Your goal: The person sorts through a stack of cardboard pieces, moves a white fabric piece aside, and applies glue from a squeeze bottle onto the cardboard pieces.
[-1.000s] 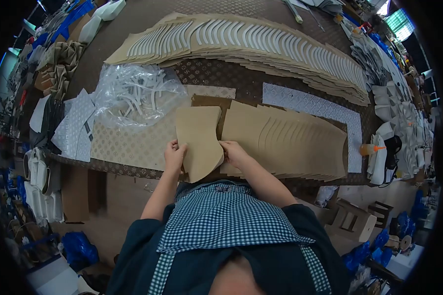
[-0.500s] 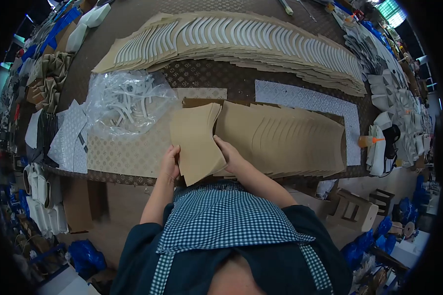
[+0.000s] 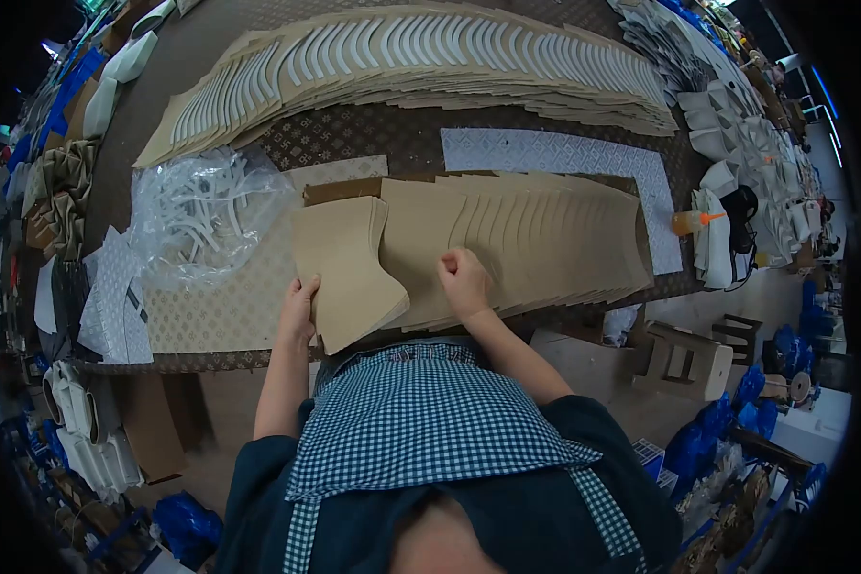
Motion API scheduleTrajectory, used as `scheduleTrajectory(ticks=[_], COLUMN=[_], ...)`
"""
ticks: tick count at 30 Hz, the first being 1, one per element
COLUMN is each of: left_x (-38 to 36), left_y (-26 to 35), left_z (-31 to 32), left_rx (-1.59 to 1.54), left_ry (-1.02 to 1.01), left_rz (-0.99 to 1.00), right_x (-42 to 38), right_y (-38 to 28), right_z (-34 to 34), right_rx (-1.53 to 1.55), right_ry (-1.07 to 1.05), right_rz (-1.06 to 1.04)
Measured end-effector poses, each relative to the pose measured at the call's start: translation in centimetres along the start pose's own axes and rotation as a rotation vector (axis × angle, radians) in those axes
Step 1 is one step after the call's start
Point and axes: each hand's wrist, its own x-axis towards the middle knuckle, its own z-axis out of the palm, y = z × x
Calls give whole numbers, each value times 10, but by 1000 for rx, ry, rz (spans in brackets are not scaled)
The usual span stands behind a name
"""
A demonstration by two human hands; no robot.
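My left hand (image 3: pixel 299 306) grips the left edge of a small stack of tan curved sheets (image 3: pixel 346 268), thumb on top. The stack tilts over the table's front edge. To its right, a long row of overlapping tan sheets (image 3: pixel 555 225) fans out along the table. My right hand (image 3: pixel 465 284) is over the left part of this row, its fingers curled in and pressed together; what they hold, if anything, I cannot make out. It is apart from the stack in my left hand.
Behind lies a long fan of tan sheets with white curved strips (image 3: pixel 383 48). A clear plastic bag (image 3: pixel 210 220) of white strips sits at left. White patterned sheets (image 3: pixel 564 148) lie behind the row. At right stand an orange-tipped bottle (image 3: pixel 691 223) and, below, a stool (image 3: pixel 684 359).
My right hand has let go of the stack's right edge and moved right over the fanned row. My left hand keeps its hold on the stack. The whole view has shifted somewhat.
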Motion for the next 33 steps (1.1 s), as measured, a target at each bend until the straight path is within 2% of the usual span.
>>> scheduleTrajectory(ticks=[4, 10, 13, 25, 28, 31, 33], left_x=[0, 5, 5, 4, 1, -1, 3], left_y=[-1, -8, -9, -9, -7, -7, -10], left_z=[1, -2, -5, -4, -2, -1, -5], left_rx=[-56, -12, -25, -53, -63, -71, -65], left_ry=[5, 7, 14, -15, -22, -6, -1], left_rz=[-2, 13, 24, 32, 26, 35, 31], right_x=[-13, -5, -1, 19, 18, 9, 9], right_y=[17, 14, 17, 28, 19, -4, -15], right_z=[-4, -10, -8, -18, -21, -22, -12], right_rx=[-135, -221, -232, -197, -237, -189, 94], right_ry=[34, -131, -121, -272, -255, -116, -240], right_rz=[86, 159, 179, 113, 107, -17, -19])
